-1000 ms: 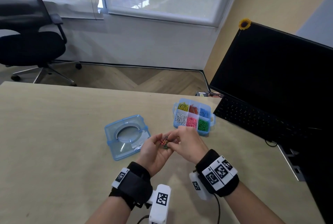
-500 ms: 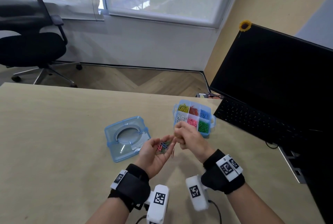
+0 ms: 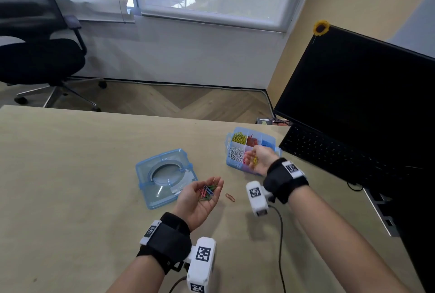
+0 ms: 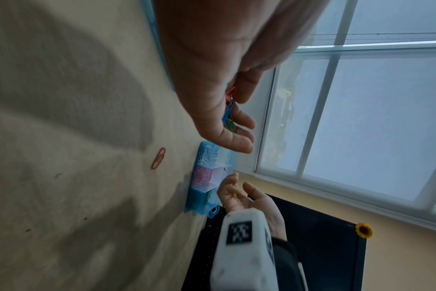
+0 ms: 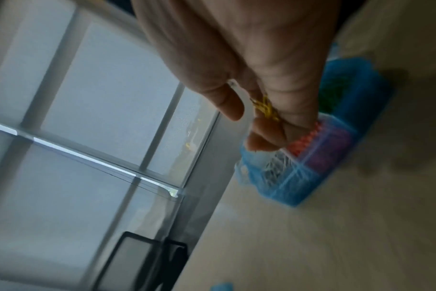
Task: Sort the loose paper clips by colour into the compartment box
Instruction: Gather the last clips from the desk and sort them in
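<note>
My left hand (image 3: 193, 200) lies palm up above the table, fingers relaxed, carrying several mixed paper clips (image 3: 207, 192) in pink, blue and green; the same clips (image 4: 230, 114) show in the left wrist view. My right hand (image 3: 257, 159) hovers over the near side of the blue compartment box (image 3: 229, 142). Its fingers curl round a few yellow clips (image 5: 265, 107). The box holds yellow, red, blue, white, pink and green clips in separate compartments. One orange clip (image 3: 230, 197) lies loose on the table between my hands.
The box's clear blue lid (image 3: 164, 175) lies on the table left of my left hand. A black keyboard (image 3: 329, 151) and monitor (image 3: 364, 92) stand right of the box. A wrist-camera cable (image 3: 280, 245) trails across the table. An office chair (image 3: 35, 57) stands beyond the far edge.
My right hand left the left palm and moved right and away to the box, taking yellow clips with it. An orange clip dropped onto the table. The left hand stayed in place.
</note>
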`<state>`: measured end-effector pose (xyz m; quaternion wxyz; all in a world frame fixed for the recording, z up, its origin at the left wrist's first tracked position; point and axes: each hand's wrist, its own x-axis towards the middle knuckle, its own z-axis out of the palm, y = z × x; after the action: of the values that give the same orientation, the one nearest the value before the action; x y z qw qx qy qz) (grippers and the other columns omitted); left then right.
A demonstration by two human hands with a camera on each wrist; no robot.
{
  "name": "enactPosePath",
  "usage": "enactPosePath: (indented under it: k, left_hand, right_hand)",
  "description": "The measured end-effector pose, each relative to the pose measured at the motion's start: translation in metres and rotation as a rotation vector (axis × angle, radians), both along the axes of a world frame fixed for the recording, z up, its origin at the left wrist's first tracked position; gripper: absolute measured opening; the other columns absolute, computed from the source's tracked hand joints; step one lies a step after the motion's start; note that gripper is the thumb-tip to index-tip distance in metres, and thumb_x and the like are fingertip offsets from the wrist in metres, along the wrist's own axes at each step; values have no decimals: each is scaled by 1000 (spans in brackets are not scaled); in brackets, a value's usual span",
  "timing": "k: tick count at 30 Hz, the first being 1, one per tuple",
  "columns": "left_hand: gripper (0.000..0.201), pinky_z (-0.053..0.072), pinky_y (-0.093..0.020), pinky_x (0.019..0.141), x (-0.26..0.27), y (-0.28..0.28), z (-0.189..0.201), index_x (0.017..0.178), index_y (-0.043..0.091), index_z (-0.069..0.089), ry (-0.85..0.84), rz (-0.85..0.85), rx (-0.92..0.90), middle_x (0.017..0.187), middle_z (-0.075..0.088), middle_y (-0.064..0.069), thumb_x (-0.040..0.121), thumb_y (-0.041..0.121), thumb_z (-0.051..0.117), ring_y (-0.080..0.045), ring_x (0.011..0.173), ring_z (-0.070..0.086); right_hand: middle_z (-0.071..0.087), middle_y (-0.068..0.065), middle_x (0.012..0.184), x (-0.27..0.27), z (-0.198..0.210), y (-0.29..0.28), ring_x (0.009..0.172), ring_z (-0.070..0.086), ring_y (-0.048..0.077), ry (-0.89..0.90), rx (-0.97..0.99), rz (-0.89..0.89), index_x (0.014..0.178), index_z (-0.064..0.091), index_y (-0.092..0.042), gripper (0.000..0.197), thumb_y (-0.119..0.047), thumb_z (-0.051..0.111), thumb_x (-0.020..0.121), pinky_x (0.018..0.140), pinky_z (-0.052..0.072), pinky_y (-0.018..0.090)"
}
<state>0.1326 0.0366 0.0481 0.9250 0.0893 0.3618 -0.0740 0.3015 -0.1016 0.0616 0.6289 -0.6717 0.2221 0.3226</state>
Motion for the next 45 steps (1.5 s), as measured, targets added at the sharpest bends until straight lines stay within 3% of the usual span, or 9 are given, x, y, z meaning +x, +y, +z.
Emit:
enactPosePath:
  k: [5, 11, 15, 18, 22, 26, 37, 40, 45]
  left_hand:
    - [27, 58, -34, 64, -6, 5, 1, 86, -4, 59, 0, 22, 1, 86, 68, -20, 97, 6, 37, -30, 69, 71]
    - [28, 56, -38, 73, -5, 12, -6, 95, -7, 61, -20, 22, 14, 95, 69, -22, 96, 6, 36, -33, 79, 72]
    - [34, 55, -42, 80, -1, 15, -13, 106, -9, 60, -46, 2, 39, 111, 66, -25, 98, 11, 33, -35, 94, 69]
    - [37, 54, -42, 81, 3, 17, -18, 110, -7, 58, -47, -11, 46, 114, 65, -25, 100, 15, 31, -34, 99, 67]
    - [37, 55, -43, 79, 7, 16, -25, 110, -6, 57, -35, -25, 57, 112, 66, -26, 101, 17, 30, -35, 92, 70]
    - [37, 55, -42, 79, 8, 12, -26, 108, -6, 58, -14, -41, 74, 112, 66, -26, 100, 15, 30, -34, 96, 68]
    - [36, 53, -44, 81, 4, 7, -21, 110, -6, 59, -20, -75, 88, 115, 65, -24, 99, 13, 31, -34, 110, 60]
    - [34, 54, -44, 80, -2, 9, -22, 109, -6, 60, -15, -76, 96, 114, 65, -24, 99, 14, 33, -34, 111, 60]
    - [33, 53, -43, 82, -7, 12, -19, 112, -5, 59, -34, -65, 89, 117, 64, -24, 95, 12, 35, -33, 114, 59]
  right_hand:
    - [51, 15, 79, 56, 3, 27, 65, 52, 22, -130, -140, 0, 86, 44, 0, 21, -2, 26, 97, 53, 43, 25]
    - [52, 27, 125, 88, 6, 35, 115, 54, 40, -135, -152, 136, 137, 29, 9, 42, -8, 35, 99, 92, 48, 44]
    - [58, 18, 97, 54, 10, 21, 87, 61, 29, -301, -171, 105, 111, 51, 6, 20, -2, 40, 97, 70, 50, 33]
    - [61, 7, 71, 2, 2, 5, 57, 57, 15, -473, -377, 422, 81, 61, -7, 15, -2, 50, 91, 53, 47, 23]
    - [64, -3, 74, -58, -27, -4, 67, 59, 9, -470, -667, 900, 80, 66, -16, 9, -19, 74, 78, 61, 45, 18]
    - [69, 1, 82, -83, -52, -2, 74, 61, 12, -515, -795, 899, 82, 71, -16, 20, -23, 82, 68, 67, 47, 20]
    - [67, 12, 93, -69, -45, 8, 84, 63, 30, -486, -909, 1480, 87, 61, -8, 11, -16, 54, 87, 75, 53, 33]
    - [66, 2, 95, -36, -14, 6, 83, 57, 16, -556, -805, 1381, 92, 65, -14, 8, -14, 58, 87, 73, 45, 24]
    - [64, 2, 93, 36, 9, -3, 84, 58, 16, -747, -856, 691, 92, 61, -16, 5, -13, 59, 89, 73, 47, 26]
